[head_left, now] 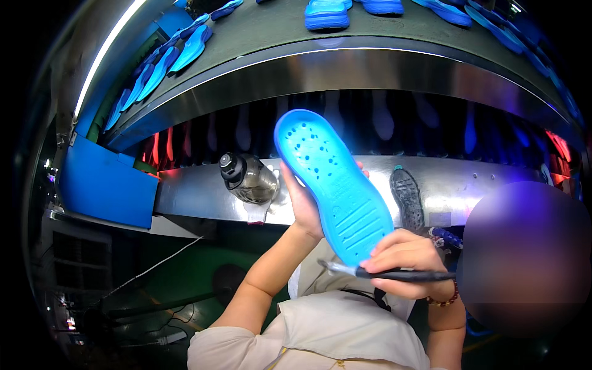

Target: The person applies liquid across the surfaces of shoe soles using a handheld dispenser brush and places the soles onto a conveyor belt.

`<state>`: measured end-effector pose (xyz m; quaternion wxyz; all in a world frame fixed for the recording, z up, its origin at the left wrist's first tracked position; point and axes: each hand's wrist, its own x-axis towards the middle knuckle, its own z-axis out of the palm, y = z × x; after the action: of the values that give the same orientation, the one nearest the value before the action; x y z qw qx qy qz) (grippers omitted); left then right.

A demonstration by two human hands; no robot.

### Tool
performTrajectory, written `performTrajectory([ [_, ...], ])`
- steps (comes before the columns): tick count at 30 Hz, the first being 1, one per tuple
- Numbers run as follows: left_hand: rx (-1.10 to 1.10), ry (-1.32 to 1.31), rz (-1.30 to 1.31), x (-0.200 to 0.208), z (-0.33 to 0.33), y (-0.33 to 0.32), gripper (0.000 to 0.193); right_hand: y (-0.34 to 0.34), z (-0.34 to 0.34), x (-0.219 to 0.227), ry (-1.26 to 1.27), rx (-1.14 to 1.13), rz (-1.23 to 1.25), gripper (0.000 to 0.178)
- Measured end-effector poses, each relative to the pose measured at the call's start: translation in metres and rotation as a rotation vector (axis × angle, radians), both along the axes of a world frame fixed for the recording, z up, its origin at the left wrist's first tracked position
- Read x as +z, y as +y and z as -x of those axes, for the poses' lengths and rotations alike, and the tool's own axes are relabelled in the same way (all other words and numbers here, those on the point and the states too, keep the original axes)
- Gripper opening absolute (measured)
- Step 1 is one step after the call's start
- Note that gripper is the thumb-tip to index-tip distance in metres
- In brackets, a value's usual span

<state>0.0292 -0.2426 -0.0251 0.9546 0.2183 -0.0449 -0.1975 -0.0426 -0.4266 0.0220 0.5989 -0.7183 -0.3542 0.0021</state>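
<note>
A bright blue shoe sole is tilted upright in front of me, with small dark dots across its upper part and ridges lower down. My left hand is closed around its left edge, some fingertips showing at the right side. Between the fingers of my right hand lies a slim black-handled tool with a silvery front end; motion blur hides whether it is a brush or a pen. That hand is at the sole's lower end, its fingertips seeming to touch the edge.
A dark clear bottle and a dark patterned sole rest on the metal ledge. Beyond it, a belt carries several blue soles. A blue box stands at left; a blurred patch covers the right.
</note>
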Motion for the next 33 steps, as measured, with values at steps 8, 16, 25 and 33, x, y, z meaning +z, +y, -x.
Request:
performTrajectory([
  [8, 0.063, 0.014, -0.042, 0.007, -0.006, 0.009, 0.094, -0.011, 0.006, -0.010, 0.048, -0.014, 0.071, 0.022],
  [16, 0.023, -0.032, 0.003, 0.015, -0.013, 0.011, 0.091, -0.019, 0.006, -0.021, 0.073, -0.010, 0.060, 0.022],
  [25, 0.005, 0.007, 0.139, 0.040, -0.014, 0.003, 0.091, -0.017, 0.006, -0.043, 0.632, -0.130, -0.636, 0.019],
  [33, -0.077, -0.024, 0.106, 0.011, 0.022, -0.013, 0.054, -0.002, 0.015, -0.027, 0.367, -0.199, -0.427, 0.021],
])
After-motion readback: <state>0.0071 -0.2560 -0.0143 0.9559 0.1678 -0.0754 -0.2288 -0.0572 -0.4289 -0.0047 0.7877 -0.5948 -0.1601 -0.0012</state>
